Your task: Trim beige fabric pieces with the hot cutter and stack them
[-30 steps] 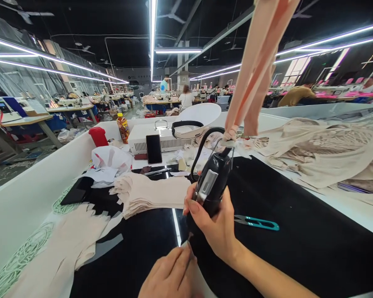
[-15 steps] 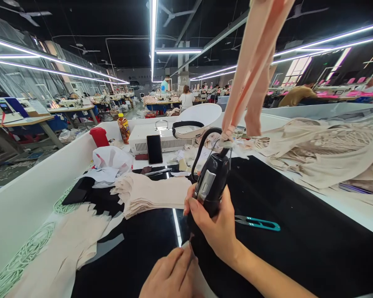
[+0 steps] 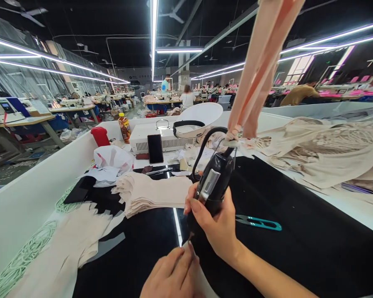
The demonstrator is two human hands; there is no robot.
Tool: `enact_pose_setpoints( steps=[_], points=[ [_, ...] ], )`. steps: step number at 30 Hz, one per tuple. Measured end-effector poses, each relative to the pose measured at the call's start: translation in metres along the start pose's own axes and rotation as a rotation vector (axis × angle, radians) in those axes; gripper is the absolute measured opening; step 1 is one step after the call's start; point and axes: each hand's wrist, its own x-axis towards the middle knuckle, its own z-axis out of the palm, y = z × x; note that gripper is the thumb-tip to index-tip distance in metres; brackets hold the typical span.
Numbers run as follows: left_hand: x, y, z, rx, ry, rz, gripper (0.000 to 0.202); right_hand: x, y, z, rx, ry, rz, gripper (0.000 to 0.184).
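My right hand (image 3: 219,225) is wrapped round a black hand-held power tool (image 3: 211,184), tip pointing down at the black table (image 3: 298,244). A black cable loops from the tool's top, and the tool hangs from peach fabric strips (image 3: 261,62) that rise out of view. My left hand (image 3: 172,275) lies at the bottom edge, fingers pinched together on a pale piece of fabric (image 3: 202,281) right under the tool's tip. A stack of beige cut fabric pieces (image 3: 152,192) lies just left of the tool.
Teal thread snips (image 3: 259,223) lie right of my right hand. Beige cut pieces (image 3: 65,248) and green lace spread at left, crumpled beige fabric (image 3: 326,149) at right. Behind stand a white box (image 3: 161,138) with a phone (image 3: 154,148), a red cup (image 3: 100,135), a bottle (image 3: 123,127). Other workers sit at sewing tables far back.
Almost nothing differs. The tool and my right hand have shifted very slightly to the right; my left hand stays pinched under the tip.
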Motion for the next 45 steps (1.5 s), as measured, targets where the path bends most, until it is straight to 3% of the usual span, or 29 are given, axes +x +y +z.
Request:
enact_pose_setpoints(
  steps=[16,28,31,35,40,45],
  points=[
    [0.015,0.004,-0.009,0.002,0.12,-0.047,0.042,0.0,-0.001,0.002,-0.04,0.041,0.005,0.023],
    [0.005,0.003,-0.005,0.002,0.0,-0.029,0.034,-0.005,-0.003,0.005,0.051,-0.012,0.009,0.026],
    [0.008,0.008,0.004,0.0,0.132,-0.081,0.037,-0.005,-0.003,0.006,0.039,-0.006,0.006,0.024],
    [0.014,0.015,0.013,-0.018,0.322,-0.169,0.054,-0.003,-0.003,0.006,0.049,-0.007,-0.004,0.024],
    [0.018,0.003,-0.007,-0.015,0.115,-0.059,0.04,0.0,-0.007,-0.002,0.05,0.036,-0.003,0.026],
    [0.018,-0.024,-0.032,0.003,-0.068,-0.048,0.043,-0.002,-0.019,-0.016,0.044,0.035,0.025,0.028]
  ],
)
